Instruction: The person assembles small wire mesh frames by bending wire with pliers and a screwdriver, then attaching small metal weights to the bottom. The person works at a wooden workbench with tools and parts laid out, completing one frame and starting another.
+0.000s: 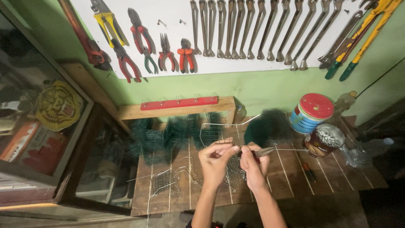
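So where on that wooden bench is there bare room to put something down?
Bare planks show right of the right hand, between the small screwdriver and the bench's front edge. The back is crowded with green mesh; wire pieces clutter the left.

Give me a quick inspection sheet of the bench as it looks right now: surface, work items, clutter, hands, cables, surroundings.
Surface: slatted wooden bench top, worn, with light lines across it.
Job's things: bent wire frame and small wire mesh piece at the hands; pliers in the right hand.
Clutter: green mesh rolls, finished wire baskets, red-lidded tin, jar of metal bits, small screwdriver.
Grips: left hand pinches the wire; right hand closed on the pliers.
Cables: a dark line runs down the wall at right.
Surroundings: green wall, white board hung with pliers and spanners, glass cabinet at left.
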